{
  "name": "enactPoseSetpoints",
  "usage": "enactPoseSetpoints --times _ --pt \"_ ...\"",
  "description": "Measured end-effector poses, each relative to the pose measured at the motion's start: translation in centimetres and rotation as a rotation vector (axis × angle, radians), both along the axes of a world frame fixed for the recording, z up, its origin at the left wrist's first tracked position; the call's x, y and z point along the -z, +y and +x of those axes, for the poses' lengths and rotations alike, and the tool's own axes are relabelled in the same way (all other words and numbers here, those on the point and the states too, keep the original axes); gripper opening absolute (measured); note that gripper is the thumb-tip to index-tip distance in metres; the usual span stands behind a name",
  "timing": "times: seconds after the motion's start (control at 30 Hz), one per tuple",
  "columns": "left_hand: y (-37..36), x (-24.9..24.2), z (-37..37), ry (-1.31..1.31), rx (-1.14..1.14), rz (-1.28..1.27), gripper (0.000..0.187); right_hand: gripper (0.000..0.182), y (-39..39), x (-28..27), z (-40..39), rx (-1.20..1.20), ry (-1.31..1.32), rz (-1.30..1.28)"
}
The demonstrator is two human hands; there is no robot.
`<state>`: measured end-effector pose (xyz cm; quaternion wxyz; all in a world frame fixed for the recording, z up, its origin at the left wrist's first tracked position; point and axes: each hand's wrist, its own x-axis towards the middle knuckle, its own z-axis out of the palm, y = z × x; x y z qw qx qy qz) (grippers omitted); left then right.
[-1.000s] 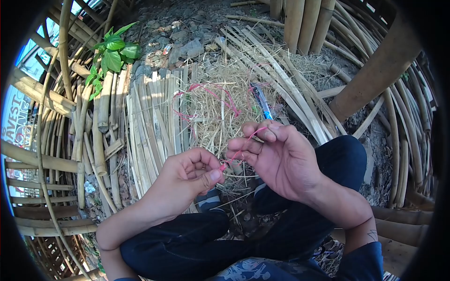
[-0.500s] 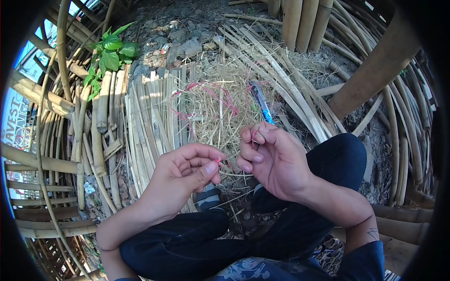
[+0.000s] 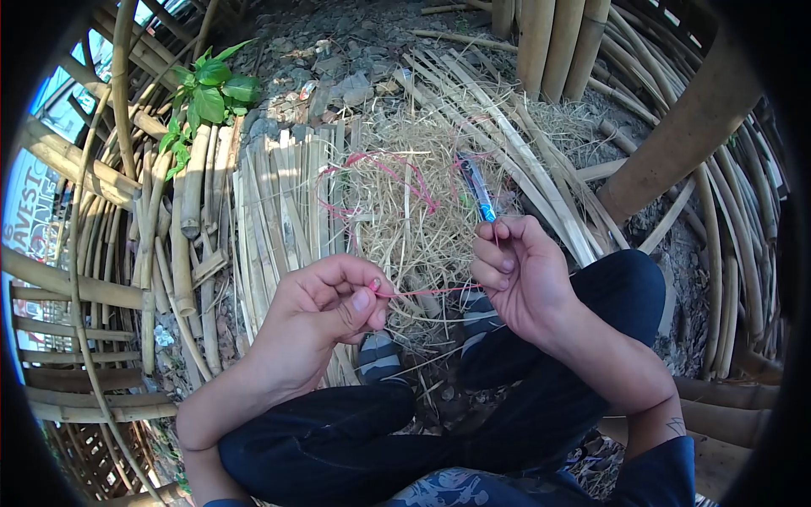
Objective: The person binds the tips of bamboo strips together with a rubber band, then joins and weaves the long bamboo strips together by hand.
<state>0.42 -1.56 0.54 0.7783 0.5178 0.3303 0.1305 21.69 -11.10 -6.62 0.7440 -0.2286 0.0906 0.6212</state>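
A thin red string (image 3: 432, 292) runs between my two hands over the straw. My left hand (image 3: 325, 308) is closed, thumb against the curled index finger, gripping the string where a small knotted bit shows at the fingertips. With thumb and fingers pinched, my right hand (image 3: 532, 275) holds the other part of the string, which dips from its fingertips. Just beyond that hand lies a long, narrow blue and dark object (image 3: 480, 190). Loose pink-red string (image 3: 393, 169) is tangled on the dry straw (image 3: 384, 228) in front of me.
Split bamboo strips (image 3: 283, 198) lie left of the straw, and longer strips (image 3: 515, 144) slant away at the right. A thick bamboo post (image 3: 676, 127) leans at the right. Bamboo poles (image 3: 80, 283) and a green plant (image 3: 209, 89) are on the left. My crossed legs (image 3: 329, 439) are below.
My hands have moved apart, the right one rightward. The string now stretches across the gap between them. The camera view has shifted slightly.
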Motion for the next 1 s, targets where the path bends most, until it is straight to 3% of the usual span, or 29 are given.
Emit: enactPoseSetpoints --times 0.07,0.13,0.2,0.27,0.33,0.47,0.53,0.6,0.67,0.83,0.9,1.0 --pt "0.2 0.0 -0.2 -0.032 -0.023 -0.012 0.013 0.014 -0.6 0.9 -0.4 -0.159 -0.431 0.094" --pt "0.0 0.0 -0.2 -0.009 -0.028 -0.008 0.013 0.014 -0.8 1.2 -1.9 -0.18 -0.494 0.125" --pt "-0.1 0.0 -0.3 0.012 -0.027 -0.011 0.013 0.01 -0.9 1.3 -3.2 0.075 -1.602 0.292" --pt "0.0 -0.1 -0.5 0.001 -0.039 -0.017 0.014 0.01 -1.3 0.5 -3.4 0.028 -1.61 0.314" --pt "0.1 -0.3 -0.6 -0.007 -0.04 0.0 0.014 0.011 -1.0 0.2 -3.2 0.029 -1.853 0.378" --pt "0.3 -0.2 -1.2 -0.041 0.017 -0.012 0.013 0.013 -1.7 -0.6 -2.9 -0.216 -1.749 0.313" --pt "0.2 -0.4 -1.0 0.03 0.11 0.031 0.011 0.015 -0.9 0.0 -2.9 -0.418 -1.286 0.148" --pt "-0.1 -0.1 -0.8 0.097 0.203 0.072 0.011 0.017 -0.2 0.1 -2.4 -0.396 -1.318 0.159" --pt "-0.9 0.7 -0.5 0.063 0.289 0.187 0.011 0.016 -0.1 -0.6 -1.8 -0.546 -1.35 0.042" --pt "-1.7 0.7 -0.1 0.229 0.351 0.398 0.01 0.015 -1.1 -2.9 -2.9 -0.506 -1.237 0.041" --pt "-1.5 0.5 0.1 0.327 0.379 0.496 0.009 0.011 -1.6 -3.1 -3.2 -0.368 -1.473 0.28" --pt "-1.5 -0.4 0.5 0.346 0.335 0.578 0.01 0.007 -1.7 -3.0 -3.3 -0.221 -1.672 0.429"
